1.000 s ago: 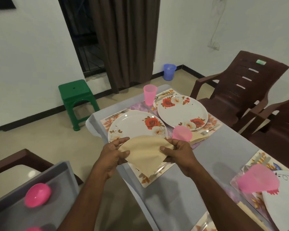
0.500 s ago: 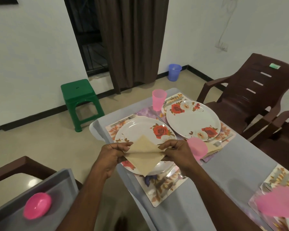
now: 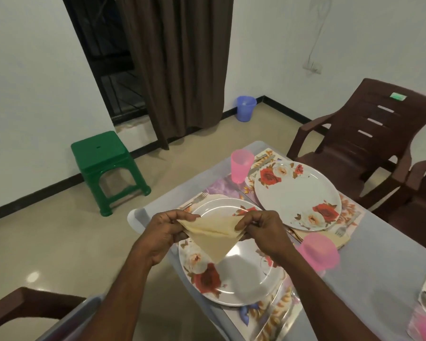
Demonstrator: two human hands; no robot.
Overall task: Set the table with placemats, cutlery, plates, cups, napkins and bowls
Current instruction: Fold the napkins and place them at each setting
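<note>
napkin: beige folded cloth napkin [image 3: 213,238], triangular, point down | grip: left hand [image 3: 163,231] and right hand [image 3: 265,230] pinched its upper corners | place: above flowered white plate [image 3: 239,274] at table's [image 3: 369,254] corner, apparently not touching

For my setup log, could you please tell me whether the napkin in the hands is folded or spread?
Folded: the napkin hangs as a triangle with a crease, its corners pinched by the left hand and right hand above a plate.

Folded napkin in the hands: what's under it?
Under the napkin, pinched by the left hand and right hand, lies the near floral plate; the napkin hides part of the plate.
</note>
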